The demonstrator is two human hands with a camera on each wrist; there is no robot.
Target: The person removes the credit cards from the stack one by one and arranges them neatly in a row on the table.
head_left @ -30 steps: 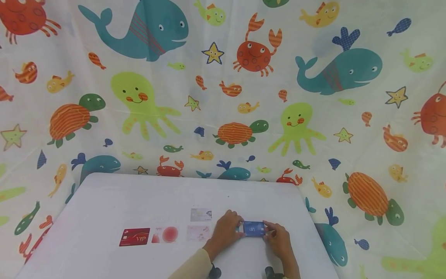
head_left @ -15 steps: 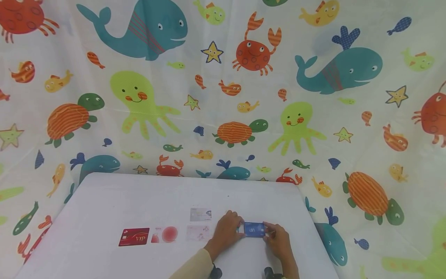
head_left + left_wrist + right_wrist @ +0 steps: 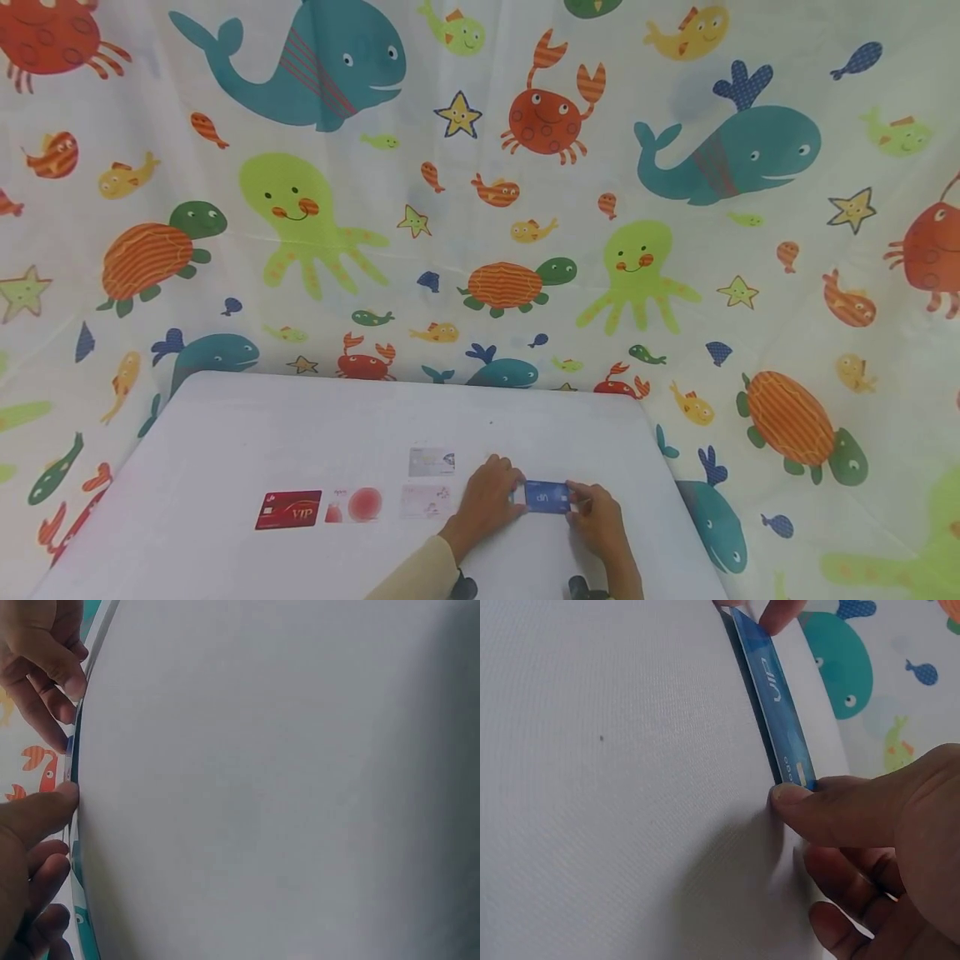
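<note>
Blue card point(image 3: 547, 497) (perhaps tilted), edges pinched by left hand point(image 3: 487, 493), right hand point(image 3: 599, 518), tabletop point(image 3: 570, 429) beyond

Blue glossy rectangular card point(image 3: 547, 497): end corners partly hidden by bare left hand point(image 3: 489, 497) and bare right hand point(image 3: 599, 517). Pale pink rectangular card point(image 3: 426, 502): small print illegible, head view. Cream fabric sleeve point(image 3: 420, 571): cut off, bottom edge.

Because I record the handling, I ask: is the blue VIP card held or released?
Held: the left hand pinches one short end of the blue VIP card, the right hand the other.
</note>
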